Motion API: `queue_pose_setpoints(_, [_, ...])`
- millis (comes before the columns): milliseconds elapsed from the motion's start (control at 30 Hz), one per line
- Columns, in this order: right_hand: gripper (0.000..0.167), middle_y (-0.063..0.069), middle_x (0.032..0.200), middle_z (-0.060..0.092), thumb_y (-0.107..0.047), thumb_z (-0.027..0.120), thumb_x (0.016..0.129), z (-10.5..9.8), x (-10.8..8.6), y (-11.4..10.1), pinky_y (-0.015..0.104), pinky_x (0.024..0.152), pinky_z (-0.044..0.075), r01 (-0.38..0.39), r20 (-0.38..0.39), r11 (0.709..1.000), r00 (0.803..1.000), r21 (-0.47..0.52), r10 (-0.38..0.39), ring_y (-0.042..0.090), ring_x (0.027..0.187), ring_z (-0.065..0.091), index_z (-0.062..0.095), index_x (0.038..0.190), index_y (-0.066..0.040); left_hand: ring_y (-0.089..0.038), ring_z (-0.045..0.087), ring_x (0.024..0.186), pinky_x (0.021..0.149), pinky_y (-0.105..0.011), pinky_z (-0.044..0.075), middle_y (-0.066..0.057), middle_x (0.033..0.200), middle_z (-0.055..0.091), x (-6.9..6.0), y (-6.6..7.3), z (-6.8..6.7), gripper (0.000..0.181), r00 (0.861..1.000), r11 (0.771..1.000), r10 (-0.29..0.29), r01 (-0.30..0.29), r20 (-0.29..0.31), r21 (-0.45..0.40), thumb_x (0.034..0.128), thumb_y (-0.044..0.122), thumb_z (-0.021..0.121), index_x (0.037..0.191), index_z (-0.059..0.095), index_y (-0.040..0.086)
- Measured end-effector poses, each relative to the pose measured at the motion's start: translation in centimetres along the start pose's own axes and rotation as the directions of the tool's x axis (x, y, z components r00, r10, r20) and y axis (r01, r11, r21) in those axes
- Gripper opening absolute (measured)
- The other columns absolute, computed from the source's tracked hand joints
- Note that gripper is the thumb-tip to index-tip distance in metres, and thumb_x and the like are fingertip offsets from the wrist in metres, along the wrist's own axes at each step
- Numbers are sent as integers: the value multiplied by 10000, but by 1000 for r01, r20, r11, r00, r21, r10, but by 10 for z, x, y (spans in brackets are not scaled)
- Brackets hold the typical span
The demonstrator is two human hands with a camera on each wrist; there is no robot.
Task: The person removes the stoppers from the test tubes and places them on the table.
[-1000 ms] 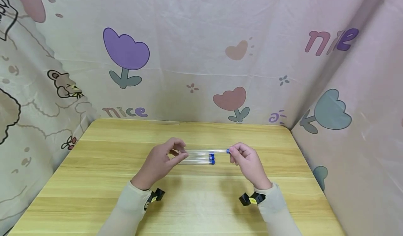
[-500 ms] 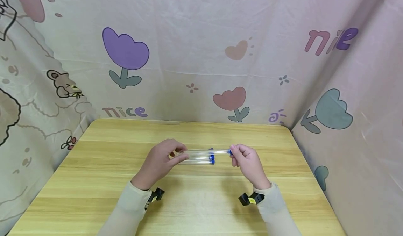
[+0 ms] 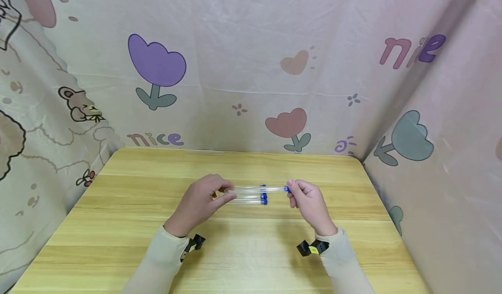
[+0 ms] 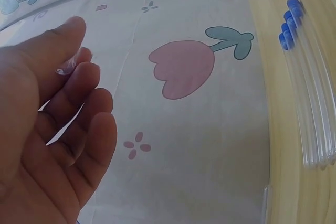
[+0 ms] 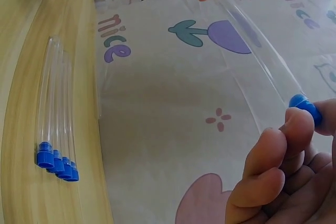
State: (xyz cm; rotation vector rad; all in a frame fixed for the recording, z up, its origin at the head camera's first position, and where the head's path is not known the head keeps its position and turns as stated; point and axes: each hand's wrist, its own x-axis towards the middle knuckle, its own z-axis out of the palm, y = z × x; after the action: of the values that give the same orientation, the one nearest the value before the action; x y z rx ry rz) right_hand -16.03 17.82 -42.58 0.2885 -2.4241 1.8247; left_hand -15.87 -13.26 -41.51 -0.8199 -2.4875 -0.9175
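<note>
A clear test tube point(image 3: 256, 190) with a blue cap point(image 5: 305, 108) is held up between both hands, over the table. My left hand point(image 3: 201, 202) pinches its uncapped end with thumb and fingertips; in the left wrist view only a small bit of that clear end shows among the fingers. My right hand point(image 3: 311, 204) grips the blue cap between thumb and forefinger, its other fingers curled. Below, several more capped test tubes point(image 5: 55, 98) lie side by side on the table, caps to the right in the head view.
The wooden table point(image 3: 251, 250) ends at a patterned cloth point(image 3: 235, 67) hanging behind it and at both sides. A thin clear strip point(image 3: 205, 153) lies along the back edge. Each wrist wears a small black camera, such as the left one point(image 3: 193, 244).
The held tube and both hands have shifted very slightly toward me and right. Another blue cap on the table now shows behind the held tube.
</note>
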Motion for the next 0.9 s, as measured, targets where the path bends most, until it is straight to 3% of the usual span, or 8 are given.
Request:
queue_pose_setpoints(233, [387,65,650,564,-315,531,1096,0,0,1,237,563,423,53,22,999,998,9,-53,257,599,527,619,830,-48,-34,519,724,638,-253,505,165,819,618,-1,-2,2,135,999,999,54,-54,-5,6,1014,262,684,897,732,213])
queue_pose_setpoints(433, [297,105,695,571,-247,517,1104,-3,1,4,247,569,427,119,37,993,992,8,-119,336,629,518,610,901,-51,-14,514,701,658,-259,501,133,773,596,-4,-7,1,263,999,999,35,-36,-29,-41,1069,177,567,827,663,213])
queue_pose_setpoints(567, [210,168,782,577,-191,537,1094,-7,3,5,269,587,469,142,4,989,990,39,-142,253,647,525,599,992,-19,-29,531,714,680,-280,521,101,787,598,-4,-9,-1,256,999,998,23,-25,-39,-56,1075,150,549,845,653,195])
queue_pose_setpoints(633, [175,208,852,585,-173,566,1079,-9,4,5,272,607,503,136,-5,989,991,63,-136,205,684,546,598,1058,-3,-38,509,707,672,-276,505,106,783,575,-4,-10,-2,238,1000,999,11,-12,-21,-48,1076,174,559,860,655,197])
queue_pose_setpoints(767, [191,241,972,605,-171,632,1046,-11,5,4,267,669,555,104,3,993,995,53,-105,170,785,601,613,1147,-9,-56,515,749,695,-283,501,133,842,598,-2,-9,-1,188,993,996,-83,84,81,-5,1063,295,604,942,714,202])
queue_pose_setpoints(900, [182,131,998,640,-192,692,1012,-10,7,9,278,719,571,54,56,996,997,-66,-51,213,850,628,651,1132,-63,-85,594,849,758,-308,532,157,937,666,-1,-8,6,151,978,991,-131,123,160,57,1012,354,680,1008,751,221])
